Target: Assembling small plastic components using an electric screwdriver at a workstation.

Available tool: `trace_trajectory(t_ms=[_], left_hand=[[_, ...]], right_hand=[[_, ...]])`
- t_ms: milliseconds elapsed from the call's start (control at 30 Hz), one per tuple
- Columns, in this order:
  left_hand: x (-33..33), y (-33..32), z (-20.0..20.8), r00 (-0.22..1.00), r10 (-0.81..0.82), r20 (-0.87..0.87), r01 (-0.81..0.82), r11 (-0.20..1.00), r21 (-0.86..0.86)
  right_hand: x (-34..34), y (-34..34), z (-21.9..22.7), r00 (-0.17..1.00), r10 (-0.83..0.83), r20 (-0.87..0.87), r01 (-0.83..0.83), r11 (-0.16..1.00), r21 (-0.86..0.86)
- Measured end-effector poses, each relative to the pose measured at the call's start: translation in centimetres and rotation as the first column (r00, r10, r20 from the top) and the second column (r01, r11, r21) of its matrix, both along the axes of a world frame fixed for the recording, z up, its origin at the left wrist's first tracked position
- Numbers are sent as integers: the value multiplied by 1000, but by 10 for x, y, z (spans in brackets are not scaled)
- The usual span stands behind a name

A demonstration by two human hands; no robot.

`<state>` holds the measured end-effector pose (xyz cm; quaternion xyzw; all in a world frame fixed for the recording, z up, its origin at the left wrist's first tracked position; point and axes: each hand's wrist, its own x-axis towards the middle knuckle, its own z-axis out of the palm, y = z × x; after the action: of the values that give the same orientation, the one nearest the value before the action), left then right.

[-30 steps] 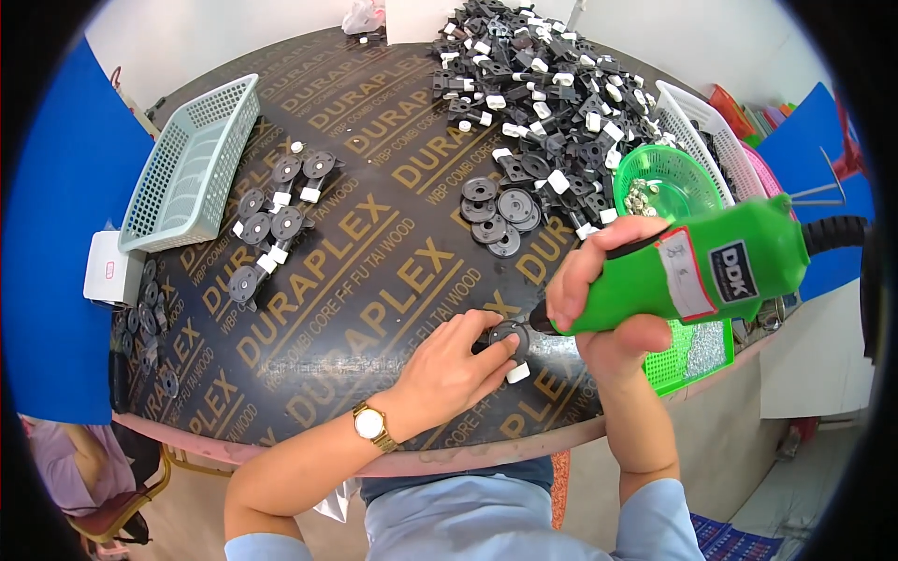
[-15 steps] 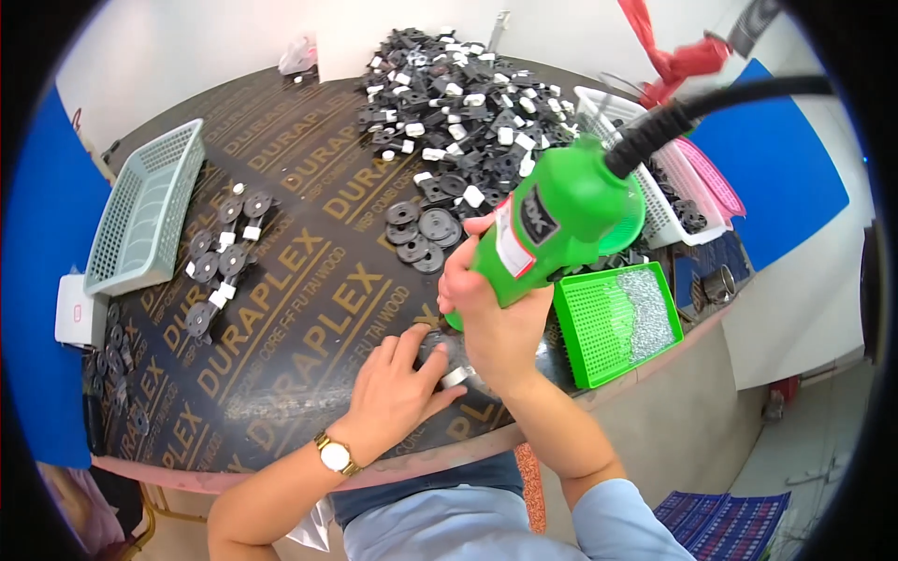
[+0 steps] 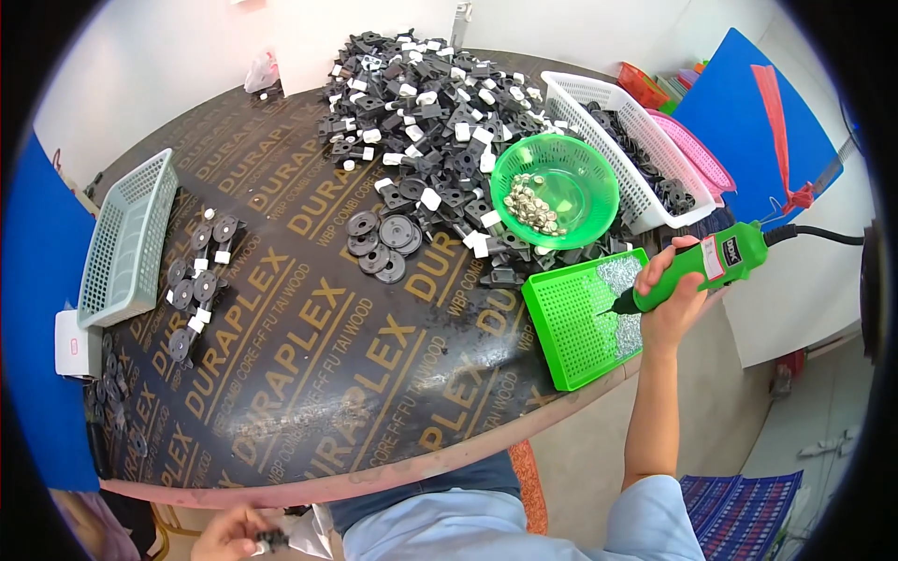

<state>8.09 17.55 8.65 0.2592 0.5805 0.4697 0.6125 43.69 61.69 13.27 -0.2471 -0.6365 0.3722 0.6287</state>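
My right hand [image 3: 675, 297] is wrapped round a green electric screwdriver [image 3: 716, 264], its cord running off to the right. The dark tip of the screwdriver points left, over a green mesh tray [image 3: 561, 323] with many small silver screws [image 3: 620, 323] along its right side. Below the table's front edge, at the lower left, my left hand [image 3: 229, 535] pinches a small black plastic part [image 3: 273, 539] beside a white plastic bag [image 3: 313, 533]. The exact shape of that part is too small to make out.
A big heap of black and white parts [image 3: 430, 122] covers the far table. Nearer lie black discs [image 3: 379, 245] and a group of assembled pieces [image 3: 198, 290]. A green bowl [image 3: 561, 150] holds round metal pieces. Baskets stand left [image 3: 140, 238] and right [image 3: 571, 93].
My right hand has carried the screwdriver right, from the work spot to above the screw tray. My left hand has left the tabletop and dropped below the front edge with a black part.
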Motion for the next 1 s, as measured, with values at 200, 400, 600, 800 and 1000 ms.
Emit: trace_trajectory(t_ms=[200,400,600,800,1000], left_hand=[[3,-83,-145,906,13,-424,-319,682,-659],[8,-126,-324,360,130,-924,-390,921,-22],[16,-104,-295,646,-116,-754,-338,843,-419],[-7,-63,-69,979,139,-146,-189,887,-420],[-24,44,41,564,367,-740,-266,929,258]], right_hand=[[-2,5,-9,1000,-9,-3,9,1000,-4],[1,10,-7,1000,6,-9,-6,1000,29],[-2,7,-12,999,-4,40,2,998,64],[3,7,-13,999,-10,-34,9,1000,-8],[4,2,-8,996,76,-52,-76,997,5]])
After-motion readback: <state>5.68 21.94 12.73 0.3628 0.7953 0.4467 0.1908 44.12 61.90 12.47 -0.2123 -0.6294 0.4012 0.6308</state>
